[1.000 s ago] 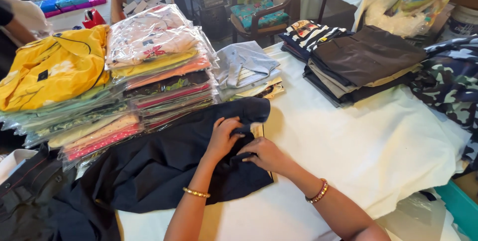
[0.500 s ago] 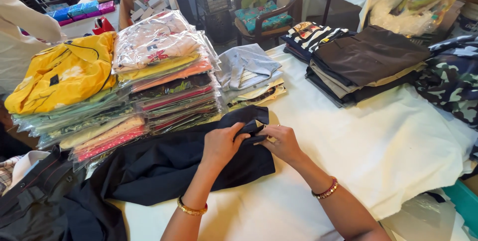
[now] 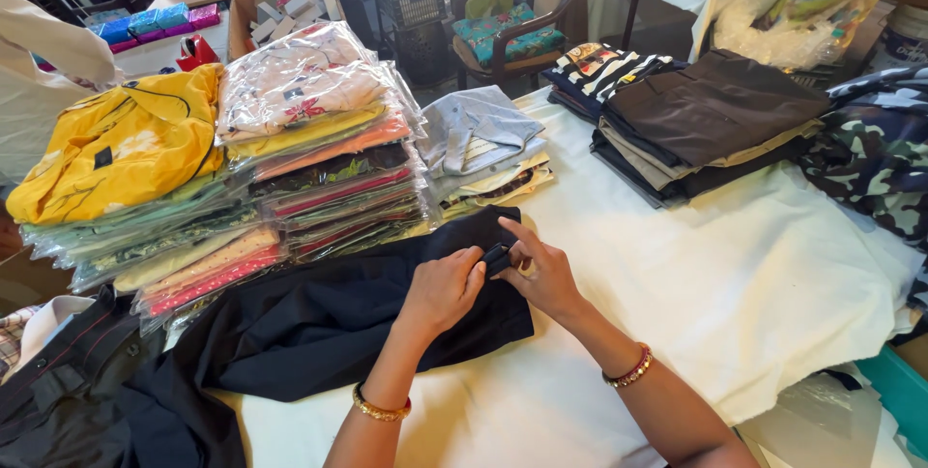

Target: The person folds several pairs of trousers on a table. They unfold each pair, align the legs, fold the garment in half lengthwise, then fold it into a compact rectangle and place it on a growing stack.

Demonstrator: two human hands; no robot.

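From the head camera, both hands meet at the upper right corner of a black garment [image 3: 319,333] spread on the white cloth-covered table [image 3: 754,284]. The left hand [image 3: 447,286] has fingers curled together, pinching a small fold of the black fabric; the right hand [image 3: 541,273] presses against the same fold from the other side, fingers closed on it, index finger stretched out. Just beyond the pinch lies a folded grey shirt [image 3: 478,130] on a low pile. To the left of the hands, close by, rise stacks of plastic-wrapped clothes [image 3: 319,139], with a yellow packet [image 3: 121,139] on top of the farther stack. To the right, well apart, sit folded dark trousers [image 3: 706,115] and camouflage cloth [image 3: 875,154].
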